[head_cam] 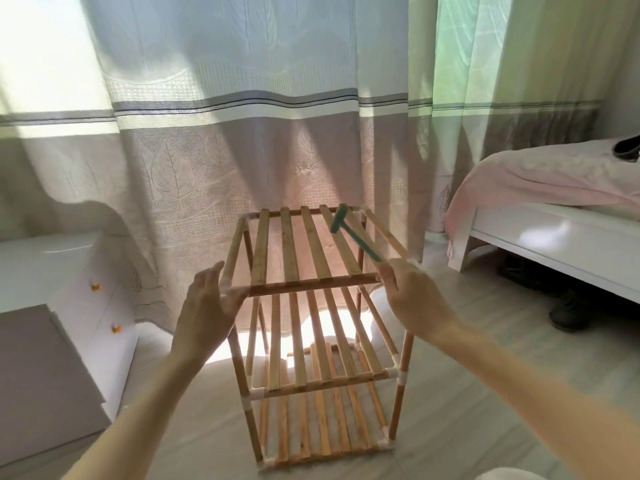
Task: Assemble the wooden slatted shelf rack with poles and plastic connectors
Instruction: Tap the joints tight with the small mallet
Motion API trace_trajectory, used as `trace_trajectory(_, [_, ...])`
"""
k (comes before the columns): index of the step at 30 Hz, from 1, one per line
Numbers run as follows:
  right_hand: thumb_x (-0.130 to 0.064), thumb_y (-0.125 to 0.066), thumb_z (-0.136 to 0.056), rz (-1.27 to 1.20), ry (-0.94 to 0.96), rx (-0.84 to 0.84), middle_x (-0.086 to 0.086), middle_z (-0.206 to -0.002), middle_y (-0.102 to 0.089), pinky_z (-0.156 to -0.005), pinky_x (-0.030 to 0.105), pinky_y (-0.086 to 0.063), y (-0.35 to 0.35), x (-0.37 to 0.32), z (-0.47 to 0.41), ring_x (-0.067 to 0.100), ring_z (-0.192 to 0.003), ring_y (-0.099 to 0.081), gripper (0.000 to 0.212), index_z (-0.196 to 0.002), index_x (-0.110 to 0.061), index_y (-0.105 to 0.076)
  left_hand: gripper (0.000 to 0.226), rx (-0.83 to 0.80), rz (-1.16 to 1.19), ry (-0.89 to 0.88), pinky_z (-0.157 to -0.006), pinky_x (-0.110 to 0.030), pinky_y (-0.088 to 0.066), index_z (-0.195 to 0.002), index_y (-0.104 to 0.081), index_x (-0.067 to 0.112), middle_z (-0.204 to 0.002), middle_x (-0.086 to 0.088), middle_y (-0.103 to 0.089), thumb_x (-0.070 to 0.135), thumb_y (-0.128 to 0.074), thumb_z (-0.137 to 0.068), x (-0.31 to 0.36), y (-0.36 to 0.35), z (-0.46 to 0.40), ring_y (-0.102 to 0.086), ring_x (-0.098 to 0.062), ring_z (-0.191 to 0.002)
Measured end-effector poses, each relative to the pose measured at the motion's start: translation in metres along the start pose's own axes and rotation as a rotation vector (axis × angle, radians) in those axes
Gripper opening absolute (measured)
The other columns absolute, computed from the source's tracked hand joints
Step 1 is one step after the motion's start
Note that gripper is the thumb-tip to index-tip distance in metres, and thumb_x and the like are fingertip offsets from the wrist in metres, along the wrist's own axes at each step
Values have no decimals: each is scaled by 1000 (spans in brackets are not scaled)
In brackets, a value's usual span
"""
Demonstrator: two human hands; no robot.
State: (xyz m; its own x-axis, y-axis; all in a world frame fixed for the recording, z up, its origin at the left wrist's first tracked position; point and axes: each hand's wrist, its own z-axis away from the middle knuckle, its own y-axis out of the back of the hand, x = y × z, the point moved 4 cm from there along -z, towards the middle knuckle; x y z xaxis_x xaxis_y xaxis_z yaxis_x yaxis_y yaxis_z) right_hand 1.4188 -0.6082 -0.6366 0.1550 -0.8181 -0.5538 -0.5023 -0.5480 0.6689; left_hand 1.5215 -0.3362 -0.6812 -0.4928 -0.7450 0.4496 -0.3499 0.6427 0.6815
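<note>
Above top shelf [304,247], green hammer [349,233] in right grip [412,299], left grip [207,306] spread at corner.

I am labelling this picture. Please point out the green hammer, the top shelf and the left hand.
green hammer [341,220]: head view, on its head.
top shelf [290,247]: head view, middle slat.
left hand [207,306]: head view, back of hand.

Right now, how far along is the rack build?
Done: three wooden slatted shelves stand stacked on poles with white plastic connectors. In hand: right hand grips a small green plastic mallet over the top shelf; left hand steadies the near-left corner. Left: probably tapping the top corners home.
</note>
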Motion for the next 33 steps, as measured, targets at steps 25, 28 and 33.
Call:
trace_trajectory(25, [-38, -27, -99, -7, 86, -274, -7, -58, -47, -49, 17, -39, -69, -50, -8, 4, -47, -46, 38, -80, -18, -54, 19, -117, 304, 335, -86, -27, -49, -101, -67, 2, -89, -3, -67, 10, -64, -85, -41, -27, 37, -59, -9, -77])
trace_trajectory(28, [-29, -33, -98, -258, 147, 68, -5, -51, -41, -40, 16, -31, -40, -63, -19, 6, -39, -37, 33, -69, -18, -44, 17, -126, 323, 367, -81, -20, -47, -100, -68, 4, -86, 0, -67, 11, -64, -85, -42, -27, 35, -58, -5, -73])
trace_trajectory(33, [-33, -33, -98, -26, 72, -216, -7, -55, -47, -47, 14, -39, -63, -52, -4, 2, -43, -46, 36, -70, -16, -48, 15, -141, 321, 379, -89, -31, -50, -97, -69, 4, -86, -1, -68, 11, -64, -85, -43, -26, 37, -61, -9, -75])
